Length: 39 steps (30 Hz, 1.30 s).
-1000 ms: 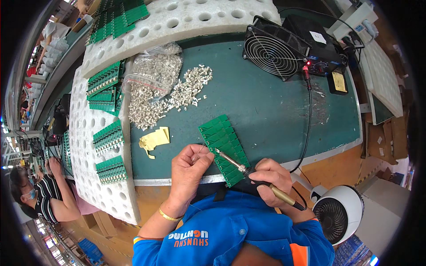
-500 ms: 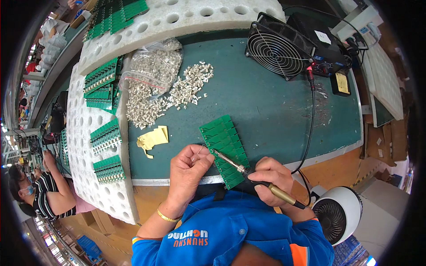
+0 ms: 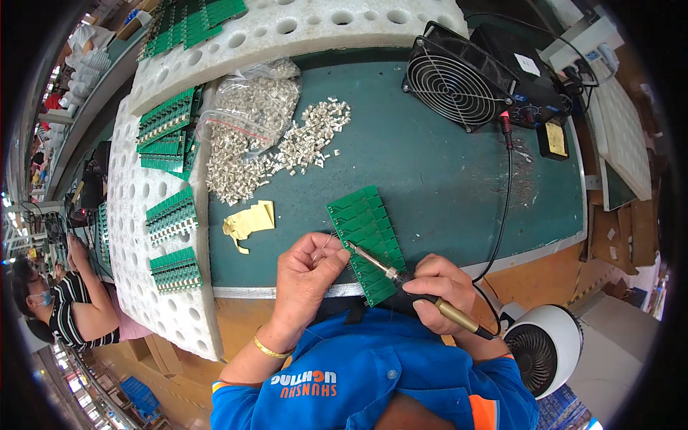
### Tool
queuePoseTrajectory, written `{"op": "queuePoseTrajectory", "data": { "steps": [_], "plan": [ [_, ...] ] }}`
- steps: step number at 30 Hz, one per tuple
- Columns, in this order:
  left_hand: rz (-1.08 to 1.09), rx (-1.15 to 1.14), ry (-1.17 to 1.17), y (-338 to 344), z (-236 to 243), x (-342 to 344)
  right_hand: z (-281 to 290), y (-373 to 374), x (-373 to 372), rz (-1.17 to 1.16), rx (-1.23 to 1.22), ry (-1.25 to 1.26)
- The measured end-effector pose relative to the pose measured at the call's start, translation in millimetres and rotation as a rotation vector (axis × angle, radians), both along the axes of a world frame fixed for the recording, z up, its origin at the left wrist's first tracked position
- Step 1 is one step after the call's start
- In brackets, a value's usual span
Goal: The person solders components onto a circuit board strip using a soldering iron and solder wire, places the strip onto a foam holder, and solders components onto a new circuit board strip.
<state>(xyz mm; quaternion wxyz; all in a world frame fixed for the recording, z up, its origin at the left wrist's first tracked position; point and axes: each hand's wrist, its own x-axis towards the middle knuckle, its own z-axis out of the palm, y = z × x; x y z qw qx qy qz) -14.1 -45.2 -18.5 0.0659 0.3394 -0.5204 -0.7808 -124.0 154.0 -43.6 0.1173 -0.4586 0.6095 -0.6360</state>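
Note:
A green circuit board panel [image 3: 374, 240] lies at the bench's front edge, pins along its sides. My left hand [image 3: 307, 272] is at its left side, thumb and forefinger pinched on a thin solder wire [image 3: 326, 245] that reaches the board. My right hand [image 3: 441, 290] grips a soldering iron [image 3: 387, 271], whose tip rests at the board's left part, near the wire. Behind the board are loose small white connectors [image 3: 315, 129], a clear bag [image 3: 251, 107] of the same parts, and a crumpled yellow paper [image 3: 247, 226].
White perforated foam [image 3: 165, 315] holds green boards [image 3: 172, 218]. A black fan [image 3: 451, 79], soldering station [image 3: 527, 107] and sponge holder [image 3: 555, 140] stand back right, cord running to the iron. A white fan [image 3: 537, 351] is at lower right. A co-worker [image 3: 86, 315] works at left.
The view has shifted slightly. My hands, iron and board keep almost the same positions relative to each other. The co-worker's hand at left is a little higher.

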Motion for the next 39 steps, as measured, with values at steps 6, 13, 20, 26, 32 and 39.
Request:
{"op": "queuePoseTrajectory", "data": {
  "steps": [6, 13, 20, 26, 32, 39],
  "plan": [
    [0.0, -0.011, -0.009, -0.2, -0.7, 0.2, -1.1, -0.1, -0.4, 0.005, -0.007, -0.002],
    [-0.007, -0.002, -0.002, -1.0, -2.1, 0.7, 1.1, -0.1, -1.0, 0.006, 0.001, -0.007],
    [-0.01, -0.004, -0.006, -0.5, -1.0, -0.2, 1.5, 0.2, -1.3, 0.003, 0.005, 0.002],
    [-0.008, -0.014, -0.006, 0.4, -1.4, 0.4, 2.6, 0.5, -0.3, 0.001, 0.013, 0.004],
    [-0.006, -0.02, -0.008, 0.0, -1.7, 0.7, 3.4, -0.2, -0.6, 0.004, 0.01, 0.01],
    [-0.001, -0.016, 0.0, 0.4, -2.1, 0.1, 4.0, -1.3, -2.1, 0.001, 0.007, 0.022]
  ]
}}
